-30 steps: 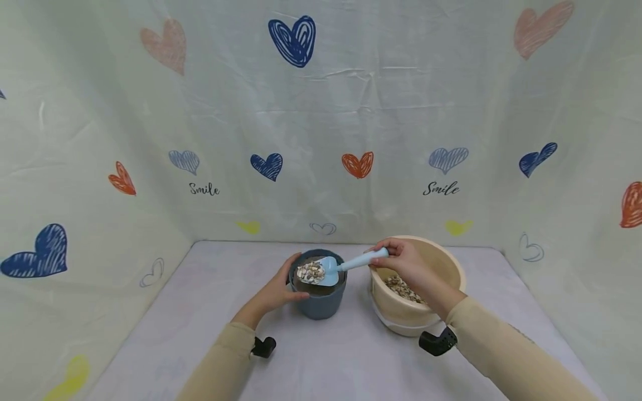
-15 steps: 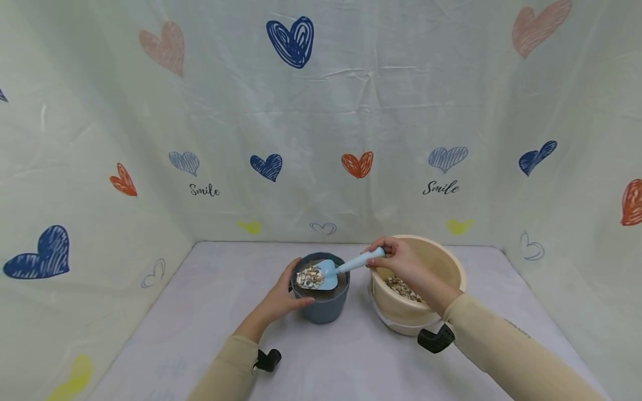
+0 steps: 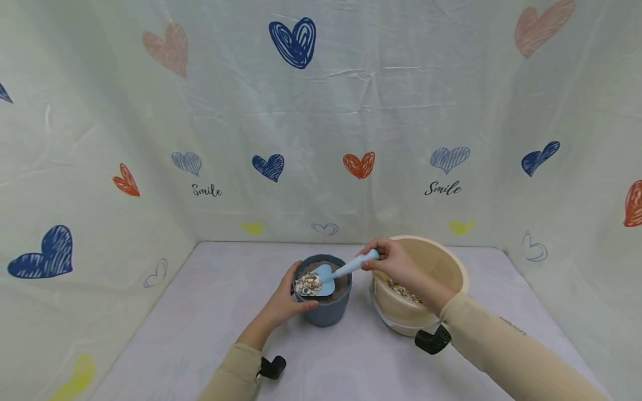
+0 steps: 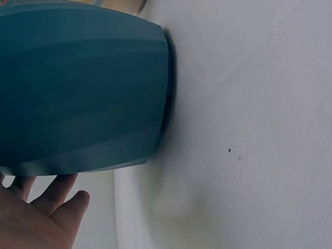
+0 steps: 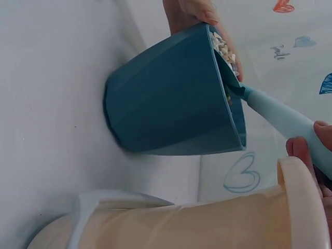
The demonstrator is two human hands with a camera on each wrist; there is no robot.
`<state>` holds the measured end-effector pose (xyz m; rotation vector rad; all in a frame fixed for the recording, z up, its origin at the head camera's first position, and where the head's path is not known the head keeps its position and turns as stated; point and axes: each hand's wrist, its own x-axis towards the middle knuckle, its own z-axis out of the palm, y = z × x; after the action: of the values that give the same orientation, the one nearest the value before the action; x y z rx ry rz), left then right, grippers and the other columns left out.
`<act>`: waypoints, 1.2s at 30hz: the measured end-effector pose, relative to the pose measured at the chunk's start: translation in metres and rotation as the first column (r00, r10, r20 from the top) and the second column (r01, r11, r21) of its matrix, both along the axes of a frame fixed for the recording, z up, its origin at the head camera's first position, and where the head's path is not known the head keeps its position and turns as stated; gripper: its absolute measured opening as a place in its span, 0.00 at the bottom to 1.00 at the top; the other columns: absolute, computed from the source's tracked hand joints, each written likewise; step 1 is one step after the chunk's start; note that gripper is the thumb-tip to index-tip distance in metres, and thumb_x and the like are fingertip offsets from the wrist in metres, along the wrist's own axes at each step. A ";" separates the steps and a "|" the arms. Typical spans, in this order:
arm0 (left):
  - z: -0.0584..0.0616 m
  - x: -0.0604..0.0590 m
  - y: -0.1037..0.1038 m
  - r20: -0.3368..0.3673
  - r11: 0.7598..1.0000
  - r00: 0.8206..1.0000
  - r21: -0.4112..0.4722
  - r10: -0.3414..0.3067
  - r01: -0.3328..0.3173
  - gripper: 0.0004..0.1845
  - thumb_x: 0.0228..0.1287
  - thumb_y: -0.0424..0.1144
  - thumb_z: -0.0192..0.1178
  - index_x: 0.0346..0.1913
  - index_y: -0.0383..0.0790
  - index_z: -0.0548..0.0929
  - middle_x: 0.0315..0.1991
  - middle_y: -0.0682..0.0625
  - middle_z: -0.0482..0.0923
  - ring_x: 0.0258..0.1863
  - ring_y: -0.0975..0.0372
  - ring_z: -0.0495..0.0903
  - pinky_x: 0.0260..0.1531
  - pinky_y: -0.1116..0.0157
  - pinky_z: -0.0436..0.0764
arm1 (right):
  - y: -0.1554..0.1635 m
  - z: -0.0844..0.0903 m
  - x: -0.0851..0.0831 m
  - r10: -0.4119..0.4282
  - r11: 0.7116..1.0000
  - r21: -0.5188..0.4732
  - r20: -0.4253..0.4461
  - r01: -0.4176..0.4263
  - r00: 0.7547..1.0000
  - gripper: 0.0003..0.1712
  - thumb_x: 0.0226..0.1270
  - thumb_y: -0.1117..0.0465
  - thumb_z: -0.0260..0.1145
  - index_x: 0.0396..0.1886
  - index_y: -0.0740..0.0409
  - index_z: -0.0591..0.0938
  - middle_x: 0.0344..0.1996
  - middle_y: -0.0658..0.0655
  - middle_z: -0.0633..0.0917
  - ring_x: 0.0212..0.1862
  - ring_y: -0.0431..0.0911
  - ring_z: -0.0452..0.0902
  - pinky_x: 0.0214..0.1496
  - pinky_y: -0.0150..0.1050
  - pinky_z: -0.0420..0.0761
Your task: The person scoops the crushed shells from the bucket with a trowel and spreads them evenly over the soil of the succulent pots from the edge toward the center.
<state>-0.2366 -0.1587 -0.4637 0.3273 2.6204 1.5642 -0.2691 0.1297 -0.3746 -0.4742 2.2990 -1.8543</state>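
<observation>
A light blue scoop (image 3: 326,280) loaded with pebbles (image 3: 308,284) lies level over the mouth of a dark blue flower pot (image 3: 328,314). My right hand (image 3: 393,262) pinches the scoop's handle between thumb and fingers, above the near-left rim of a cream pot. My left hand (image 3: 283,301) holds the blue pot from its left side, thumb along the front rim and fingers round the back. Greyish-brown material shows inside that pot. In the right wrist view the scoop's blade (image 5: 226,70) sits at the pot's mouth, and the pebbles rise along the rim.
A larger cream pot (image 3: 441,259) on a pale saucer (image 3: 393,326) stands right of the blue pot, with pebbles (image 3: 401,289) at its bottom. My right forearm crosses over it. A white-covered table (image 3: 321,367) meets a heart-printed curtain (image 3: 311,122) behind.
The blue pot and my left hand have shifted slightly nearer to me. My right hand has moved the scoop slightly left and nearer, and the pebbles remain on its blade.
</observation>
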 end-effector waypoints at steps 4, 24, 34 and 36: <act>0.000 0.003 0.001 -0.015 1.000 1.000 -0.012 0.009 -0.009 0.62 0.47 0.55 0.76 0.78 0.46 0.46 0.75 0.35 0.46 0.72 0.39 0.50 0.63 0.38 0.58 | -0.002 0.002 0.000 0.025 1.000 0.007 -0.036 -0.025 0.999 0.10 0.61 0.74 0.67 0.42 0.69 0.79 0.44 0.61 0.85 0.41 0.46 0.81 0.44 0.38 0.82; -0.004 0.014 0.011 -0.045 0.995 0.994 0.003 0.102 -0.102 0.62 0.46 0.52 0.78 0.78 0.44 0.48 0.75 0.36 0.47 0.72 0.39 0.49 0.64 0.37 0.55 | -0.010 0.001 -0.002 0.066 0.997 -0.034 -0.173 -0.073 0.983 0.16 0.64 0.73 0.66 0.51 0.72 0.75 0.45 0.64 0.83 0.41 0.47 0.80 0.43 0.40 0.81; -0.006 0.022 0.018 -0.088 0.987 0.983 0.024 0.161 -0.160 0.62 0.45 0.54 0.77 0.77 0.44 0.48 0.74 0.34 0.49 0.71 0.38 0.52 0.62 0.37 0.59 | -0.017 0.008 -0.003 0.066 0.998 -0.006 -0.203 -0.068 0.977 0.19 0.66 0.70 0.66 0.55 0.67 0.77 0.43 0.61 0.82 0.41 0.47 0.80 0.46 0.46 0.81; -0.005 0.023 0.017 -0.087 0.989 0.985 0.025 0.150 -0.148 0.62 0.45 0.55 0.77 0.77 0.42 0.48 0.74 0.33 0.49 0.71 0.37 0.52 0.61 0.37 0.59 | -0.018 0.009 -0.002 0.071 0.997 -0.001 -0.210 -0.073 0.975 0.19 0.66 0.71 0.65 0.56 0.66 0.77 0.43 0.61 0.81 0.41 0.48 0.80 0.46 0.47 0.80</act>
<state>-0.2133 -0.1415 -0.4690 0.2110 2.7579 1.6561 -0.2715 0.1120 -0.3651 -0.7788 2.3680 -1.8613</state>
